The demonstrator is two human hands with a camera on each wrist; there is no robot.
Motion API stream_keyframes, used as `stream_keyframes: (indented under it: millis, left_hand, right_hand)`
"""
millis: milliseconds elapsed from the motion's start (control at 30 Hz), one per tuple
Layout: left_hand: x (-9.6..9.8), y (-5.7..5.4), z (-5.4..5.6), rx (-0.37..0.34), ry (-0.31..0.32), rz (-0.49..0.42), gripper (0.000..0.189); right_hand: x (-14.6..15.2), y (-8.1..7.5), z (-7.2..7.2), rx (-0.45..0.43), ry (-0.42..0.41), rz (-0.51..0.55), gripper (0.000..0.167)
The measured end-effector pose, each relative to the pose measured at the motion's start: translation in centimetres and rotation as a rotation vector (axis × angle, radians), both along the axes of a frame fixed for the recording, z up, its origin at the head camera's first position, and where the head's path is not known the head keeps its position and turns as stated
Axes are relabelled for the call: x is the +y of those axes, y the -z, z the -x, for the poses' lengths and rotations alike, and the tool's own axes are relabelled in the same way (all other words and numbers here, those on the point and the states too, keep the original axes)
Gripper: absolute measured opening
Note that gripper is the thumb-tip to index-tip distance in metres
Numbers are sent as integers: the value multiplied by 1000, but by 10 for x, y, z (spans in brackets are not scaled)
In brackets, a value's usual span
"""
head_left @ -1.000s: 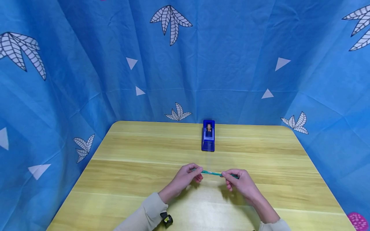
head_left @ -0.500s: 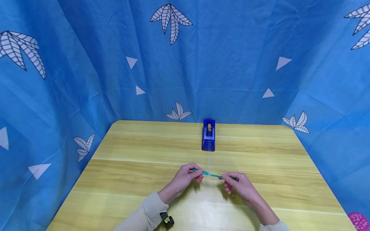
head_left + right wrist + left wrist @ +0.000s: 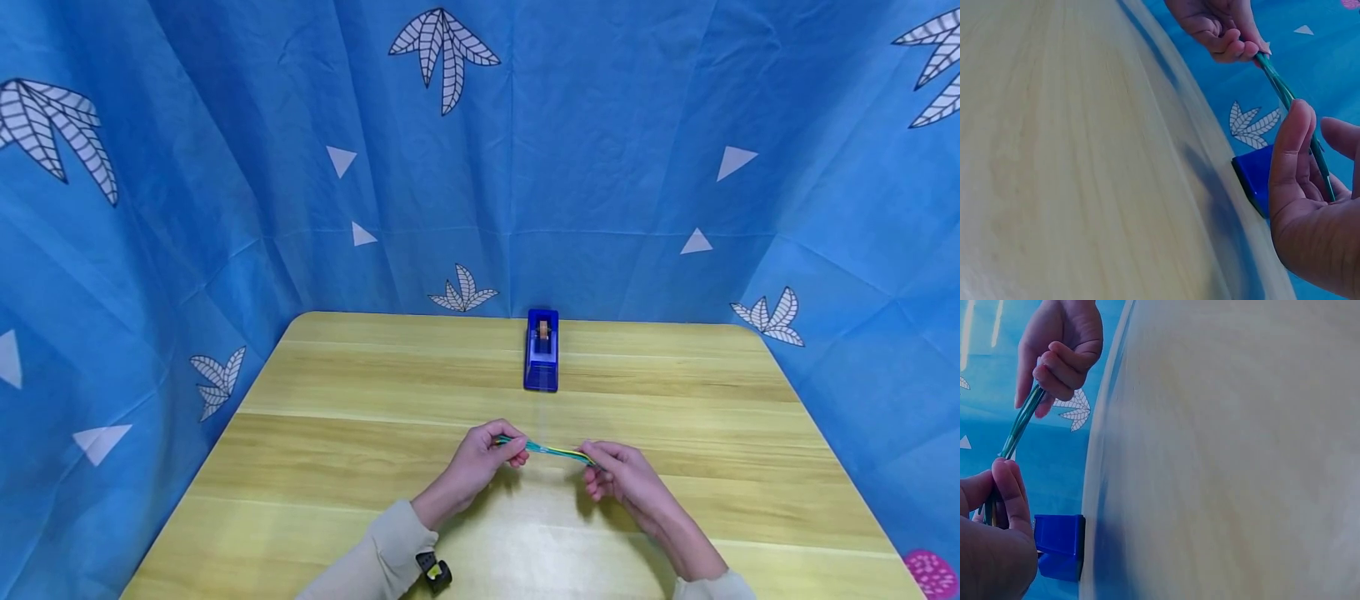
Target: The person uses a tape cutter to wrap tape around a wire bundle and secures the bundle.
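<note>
A slim bundle of green and yellow wires [image 3: 558, 452] stretches between the two hands above the table, with a shiny clear patch near its middle. The left hand [image 3: 480, 462] pinches its left part between thumb and fingers. At the other end, the right hand [image 3: 630, 479] holds the bundle along its curled fingers; the right wrist view shows its thumb [image 3: 1340, 137] lifted a little off the wires [image 3: 1282, 87]. Beyond the hands stands a blue tape dispenser [image 3: 542, 350], and a faint clear strip of tape [image 3: 543, 412] runs from it toward the bundle.
The wood-grain table [image 3: 337, 467] has rounded far corners. A blue curtain [image 3: 600, 167] with leaf prints hangs behind and along both sides. A black strap with a small buckle [image 3: 433, 572] hangs at the left sleeve [image 3: 375, 554].
The right thumb and fingers have shifted right along the bundle, so more wire shows between the hands and the yellow strand stands out. The left hand stays nearly still.
</note>
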State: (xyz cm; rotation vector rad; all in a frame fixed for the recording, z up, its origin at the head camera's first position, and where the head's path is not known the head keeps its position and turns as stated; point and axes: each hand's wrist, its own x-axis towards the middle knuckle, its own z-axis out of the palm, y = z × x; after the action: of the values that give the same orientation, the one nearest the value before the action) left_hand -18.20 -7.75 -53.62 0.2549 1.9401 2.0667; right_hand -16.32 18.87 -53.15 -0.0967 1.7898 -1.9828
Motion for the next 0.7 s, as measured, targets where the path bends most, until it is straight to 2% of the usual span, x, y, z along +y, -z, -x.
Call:
stream_keyframes:
  millis: [200, 333, 533, 700]
  left_hand:
    - [-1, 2, -1, -36, 2, 42, 18]
    - [-2, 4, 0, -77, 11, 76, 27]
    - [-2, 3, 4, -107, 3, 9, 36]
    - [-1, 2, 4, -123, 6, 1, 29]
  right_hand:
    - [-1, 4, 1, 35, 20, -40, 33]
    - [-2, 4, 2, 91, 53, -73, 33]
    - [-4, -1, 3, 208, 67, -137, 34]
    - [-5, -3, 2, 221, 72, -153, 32]
